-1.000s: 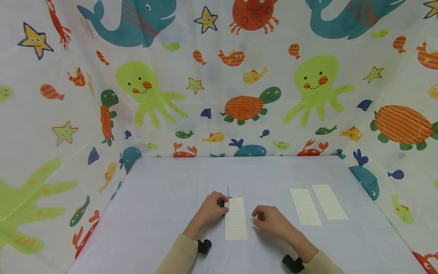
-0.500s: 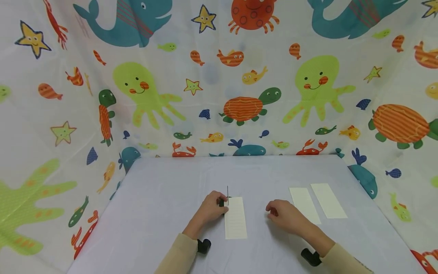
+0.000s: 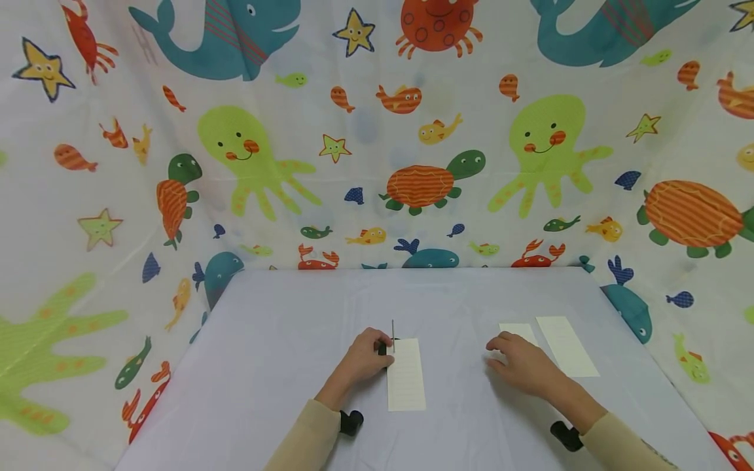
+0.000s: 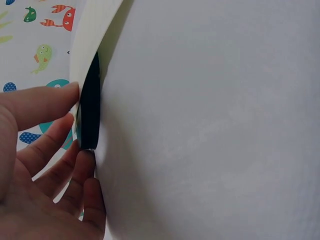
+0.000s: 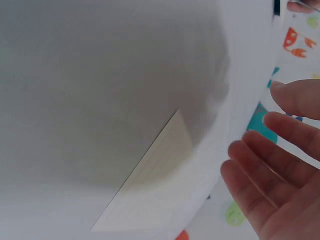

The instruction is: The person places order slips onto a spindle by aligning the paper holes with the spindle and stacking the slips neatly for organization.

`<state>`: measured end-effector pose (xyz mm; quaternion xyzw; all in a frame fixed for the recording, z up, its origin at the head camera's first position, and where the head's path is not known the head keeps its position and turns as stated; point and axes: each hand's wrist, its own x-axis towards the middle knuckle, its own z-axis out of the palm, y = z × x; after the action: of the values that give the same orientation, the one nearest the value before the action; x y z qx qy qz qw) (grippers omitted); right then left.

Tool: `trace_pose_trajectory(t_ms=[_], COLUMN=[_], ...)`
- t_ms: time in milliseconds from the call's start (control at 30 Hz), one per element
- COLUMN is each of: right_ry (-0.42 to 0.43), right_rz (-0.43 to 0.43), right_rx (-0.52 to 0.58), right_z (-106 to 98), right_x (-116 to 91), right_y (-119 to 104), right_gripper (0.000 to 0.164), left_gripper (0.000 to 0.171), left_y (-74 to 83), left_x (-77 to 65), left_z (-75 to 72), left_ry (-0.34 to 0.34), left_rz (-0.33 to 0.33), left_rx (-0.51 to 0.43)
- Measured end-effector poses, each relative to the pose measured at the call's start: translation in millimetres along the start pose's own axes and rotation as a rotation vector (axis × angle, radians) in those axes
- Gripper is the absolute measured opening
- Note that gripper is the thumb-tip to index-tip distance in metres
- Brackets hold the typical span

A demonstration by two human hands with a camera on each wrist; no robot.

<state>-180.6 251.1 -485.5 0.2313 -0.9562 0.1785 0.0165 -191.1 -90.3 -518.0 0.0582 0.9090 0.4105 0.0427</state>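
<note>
Left hand (image 3: 366,356) pinches lined card (image 3: 408,379) with black piece (image 4: 90,117); right hand (image 3: 524,366) holds nothing, fingers apart, over second card (image 3: 517,330).

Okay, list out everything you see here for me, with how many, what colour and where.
Lined slip: one, cream, mid-table, over the round base
Round base: one, dark, under that slip's edge
Thin spike: one, dark, upright at that slip's far left corner
Other slips: two, cream, right side of the table, one partly hidden
Table covering: one, white, under everything
Backdrop: white with colourful sea animals, too many to count, behind and at the sides
Wrist devices: two, black, one at each wrist
Sleeves: two, beige, on both forearms
Left hand: one, bare, holding the base's edge
Right hand: one, bare, above the partly hidden slip
</note>
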Motion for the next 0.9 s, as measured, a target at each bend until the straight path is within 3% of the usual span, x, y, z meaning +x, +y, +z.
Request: trace_pose_trajectory(t_ms=[300,900], right_ry=[0.018,-0.083], right_rz=[-0.001,0.087], right_rx=[-0.136,-0.059], right_z=[-5,-11], right_x=[-5,-15], right_y=[23,72], right_gripper=[0.029,0.047], left_gripper=[0.022,0.022], left_y=[0.3,-4.9], left_x=[-0.7,-2.4], left_z=[-0.7,1.1], left_ry=[-0.004,0.004], left_rz=[0.001,0.025], left_rx=[0.005,0.008])
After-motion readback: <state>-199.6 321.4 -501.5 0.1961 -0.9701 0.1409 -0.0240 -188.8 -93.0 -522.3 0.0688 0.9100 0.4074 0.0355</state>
